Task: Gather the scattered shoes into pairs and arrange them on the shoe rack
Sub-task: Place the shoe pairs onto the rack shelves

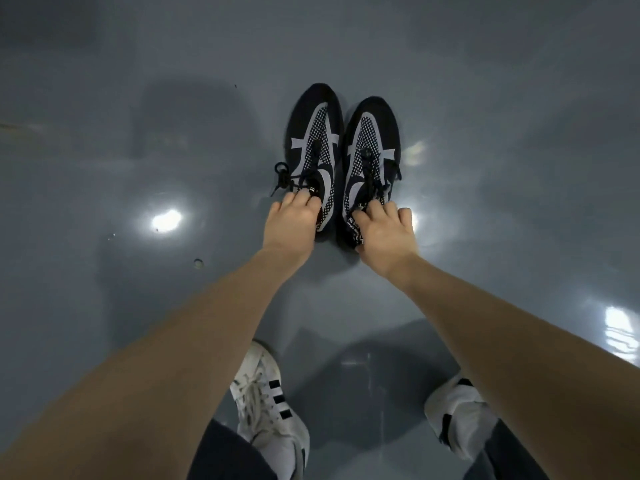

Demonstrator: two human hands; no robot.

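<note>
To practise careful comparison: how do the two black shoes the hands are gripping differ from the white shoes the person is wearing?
The black shoes are dark with pale grey straps and dotted mesh; the white shoes are white with black side stripes. The black shoes sit side by side, almost touching, while the white shoes stand well apart. The left hand and right hand each grip a black shoe; the white shoes are on feet. Both pairs have laces and rest on the grey floor.

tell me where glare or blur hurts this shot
Head view: bright lamp glare spots sit on the glossy grey floor, one beside the right hand; the black-and-white mesh sneakers stay fairly sharp; wide-angle distortion stretches the forearms.
</note>
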